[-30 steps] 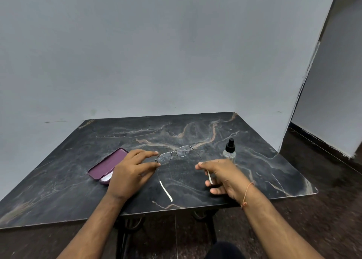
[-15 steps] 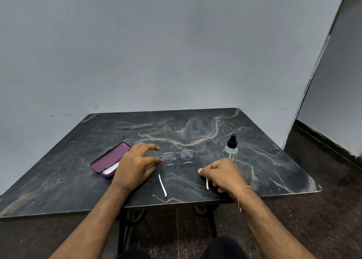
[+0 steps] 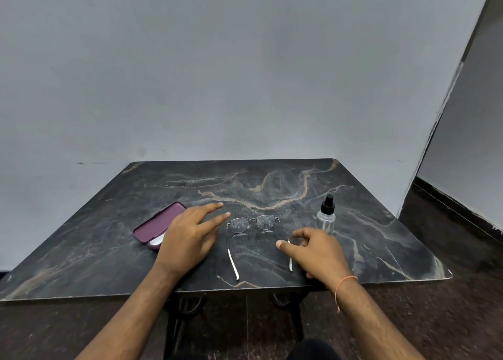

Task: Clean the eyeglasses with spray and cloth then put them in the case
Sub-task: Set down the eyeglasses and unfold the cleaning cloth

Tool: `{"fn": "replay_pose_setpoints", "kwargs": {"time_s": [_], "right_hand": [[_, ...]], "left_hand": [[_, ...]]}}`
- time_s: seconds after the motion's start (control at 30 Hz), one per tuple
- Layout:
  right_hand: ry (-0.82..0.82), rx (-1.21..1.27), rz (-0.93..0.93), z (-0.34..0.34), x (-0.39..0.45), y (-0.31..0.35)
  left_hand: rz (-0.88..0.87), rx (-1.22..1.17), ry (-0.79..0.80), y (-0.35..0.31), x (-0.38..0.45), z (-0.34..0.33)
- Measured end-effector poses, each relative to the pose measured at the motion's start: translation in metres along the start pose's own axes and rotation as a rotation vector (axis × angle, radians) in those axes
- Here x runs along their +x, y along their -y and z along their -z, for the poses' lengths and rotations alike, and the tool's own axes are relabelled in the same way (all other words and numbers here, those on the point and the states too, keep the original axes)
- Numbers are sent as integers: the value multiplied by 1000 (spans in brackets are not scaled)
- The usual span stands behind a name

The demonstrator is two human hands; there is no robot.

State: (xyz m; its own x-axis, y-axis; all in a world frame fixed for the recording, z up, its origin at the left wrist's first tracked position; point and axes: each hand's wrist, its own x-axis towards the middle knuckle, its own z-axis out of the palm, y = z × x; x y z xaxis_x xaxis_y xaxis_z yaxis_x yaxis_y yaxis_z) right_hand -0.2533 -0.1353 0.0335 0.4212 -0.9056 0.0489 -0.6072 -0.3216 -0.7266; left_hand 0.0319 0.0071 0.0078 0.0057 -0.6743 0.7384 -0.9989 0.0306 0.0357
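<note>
— Eyeglasses [image 3: 251,223], where are they?

— Centre of the frame, standing on the dark marbled bench [image 3: 109,250] with both temples unfolded toward the lower edge; the lenses look speckled with droplets.

— And the left hand [image 3: 187,237]?

— Just left of the frame, fingers straight and spread, holding nothing; its fingertips are near the left lens, and I cannot tell if they touch.

— The right hand [image 3: 317,249]?

— Lower right of the glasses, fingers loosely curled, thumb beside the right temple. Contact unclear; nothing gripped.

— Other things?

— The purple case [image 3: 158,224] lies open at centre left, partly behind the left hand. The spray bottle [image 3: 326,215] stands upright at centre right.
</note>
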Motion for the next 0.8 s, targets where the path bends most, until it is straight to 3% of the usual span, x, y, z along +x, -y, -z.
{"fn": "replay_pose_setpoints", "kwargs": {"time_s": [0.17,0.3,0.4,0.57,0.8], "right_hand": [[-210,-159,271,-9,-14,9],[-241,-139,442,-24,-9,32],[-176,-137,532,-41,1,61],[-15,-201,662,-74,16,116],[175,-415,627,-126,32,174]], "left_hand": [[194,8,-126,17,-21,37],[418,63,-91,49,-46,64],[595,37,-22,67,-68,68],[832,-267,19,71,-67,70],[812,-295,120,67,-67,75]]}}
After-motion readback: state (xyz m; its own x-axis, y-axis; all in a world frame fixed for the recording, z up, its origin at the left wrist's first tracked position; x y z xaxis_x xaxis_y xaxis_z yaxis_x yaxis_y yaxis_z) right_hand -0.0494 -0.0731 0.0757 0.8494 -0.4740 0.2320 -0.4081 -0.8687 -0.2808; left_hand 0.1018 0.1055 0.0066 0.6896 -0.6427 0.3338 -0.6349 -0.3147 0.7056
